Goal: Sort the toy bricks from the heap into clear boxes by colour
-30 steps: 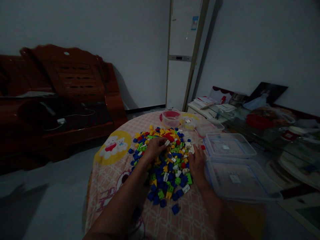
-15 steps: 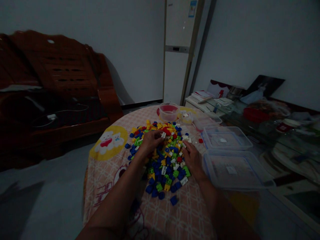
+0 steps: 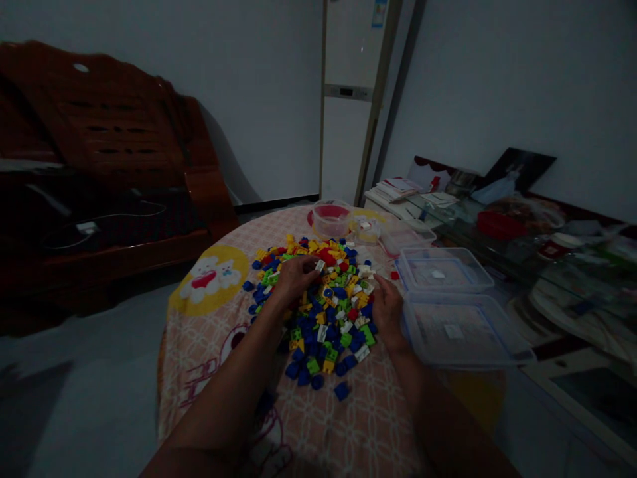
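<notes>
My left hand (image 3: 294, 279) is nearly closed, thumb and fingertips pinching a small white brick (image 3: 320, 265) over the upper part of the brick pile (image 3: 321, 332). My right hand (image 3: 388, 307) is loosely curled at the pile's right edge, fingertips by some white bricks (image 3: 367, 287); I cannot tell whether it grips one. The pile, a mix of blue, green, yellow, red and white, lies between my forearms on the cloth-covered surface (image 3: 358, 431). A blue brick (image 3: 341, 391) sits apart on my side of it, and a red brick (image 3: 395, 275) lies beyond my right hand. Two clear boxes, a farther one (image 3: 480, 275) and a nearer one (image 3: 502, 348), stand just right of that hand, hemming it in. Past the pile stands a round clear tub (image 3: 332, 222).
</notes>
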Motion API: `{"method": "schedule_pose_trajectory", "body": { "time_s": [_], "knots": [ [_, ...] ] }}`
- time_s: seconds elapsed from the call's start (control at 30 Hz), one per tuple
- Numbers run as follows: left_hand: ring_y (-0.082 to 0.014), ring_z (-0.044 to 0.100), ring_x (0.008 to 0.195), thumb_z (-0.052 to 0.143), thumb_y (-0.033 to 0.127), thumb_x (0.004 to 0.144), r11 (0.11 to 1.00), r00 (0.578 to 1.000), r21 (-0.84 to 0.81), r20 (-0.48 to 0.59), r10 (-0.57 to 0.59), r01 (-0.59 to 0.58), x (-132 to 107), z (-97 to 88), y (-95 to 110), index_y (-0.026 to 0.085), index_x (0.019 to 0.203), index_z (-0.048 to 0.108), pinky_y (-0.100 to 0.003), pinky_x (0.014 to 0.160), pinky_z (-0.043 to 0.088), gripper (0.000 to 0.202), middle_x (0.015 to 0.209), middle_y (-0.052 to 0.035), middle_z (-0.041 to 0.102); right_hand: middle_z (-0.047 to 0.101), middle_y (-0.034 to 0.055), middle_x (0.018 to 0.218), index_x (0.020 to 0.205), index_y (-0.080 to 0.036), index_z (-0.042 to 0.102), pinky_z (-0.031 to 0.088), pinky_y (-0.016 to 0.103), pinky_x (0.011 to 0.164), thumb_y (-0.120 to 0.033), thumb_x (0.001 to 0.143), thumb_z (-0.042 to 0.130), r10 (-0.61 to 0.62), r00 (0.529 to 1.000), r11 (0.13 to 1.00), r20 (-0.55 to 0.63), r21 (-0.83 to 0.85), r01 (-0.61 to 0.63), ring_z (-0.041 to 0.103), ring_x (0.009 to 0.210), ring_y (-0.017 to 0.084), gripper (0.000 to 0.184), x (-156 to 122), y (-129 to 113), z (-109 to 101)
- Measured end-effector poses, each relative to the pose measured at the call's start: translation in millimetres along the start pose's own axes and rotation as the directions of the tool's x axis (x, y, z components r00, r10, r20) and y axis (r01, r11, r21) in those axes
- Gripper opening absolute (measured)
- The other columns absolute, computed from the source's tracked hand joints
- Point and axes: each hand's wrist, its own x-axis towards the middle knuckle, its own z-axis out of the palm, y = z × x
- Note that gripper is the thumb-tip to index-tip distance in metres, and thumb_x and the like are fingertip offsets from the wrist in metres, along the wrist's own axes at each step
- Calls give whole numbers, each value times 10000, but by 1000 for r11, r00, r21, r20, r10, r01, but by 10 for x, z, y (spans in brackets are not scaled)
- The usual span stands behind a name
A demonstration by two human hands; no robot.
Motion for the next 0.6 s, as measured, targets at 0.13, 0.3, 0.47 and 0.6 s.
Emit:
{"method": "schedule_pose_trajectory", "body": {
  "time_s": [0.13, 0.3, 0.47, 0.6],
  "knots": [
    [-250, 782, 890, 714, 299, 798, 1000, 1000, 21, 3, 17, -17, -3, 12, -10, 202, 1163, 868, -349, 876, 619, 407, 978, -52, 852, 849, 185, 1229, 1231, -147, 842, 606, 471, 1074, -341, 993, 429, 61, 996, 998, -70, 22, -60, 780, 1176, 307, 515, 35, 39, -33],
    [-250, 775, 910, 689, 335, 795, 999, 1000, 34, 5, 19, -20, 14, 3, -40, 198, 1200, 866, -339, 856, 613, 463, 994, -49, 854, 851, 182, 1250, 1243, -141, 846, 613, 484, 1066, -387, 995, 461, 159, 980, 982, -119, 122, -145, 784, 1180, 316, 520, 53, 14, -39],
    [-242, 749, 845, 712, 337, 767, 999, 1000, 39, 0, 23, -23, 28, -27, -28, 193, 1185, 876, -356, 880, 613, 472, 924, -42, 839, 879, 113, 1038, 1048, -201, 877, 638, 417, 900, -378, 942, 558, 97, 995, 992, 12, 78, -98, 794, 959, 296, 380, 86, -187, -150],
    [-240, 742, 826, 735, 355, 770, 999, 1000, 32, 2, 13, -13, 28, -35, -12, 177, 1195, 875, -363, 889, 613, 483, 937, -55, 838, 864, 91, 967, 1044, -232, 867, 595, 376, 824, -280, 927, 636, -5, 975, 990, 221, -138, 36, 778, 854, 273, 263, 93, -365, -372]
  ]
}}
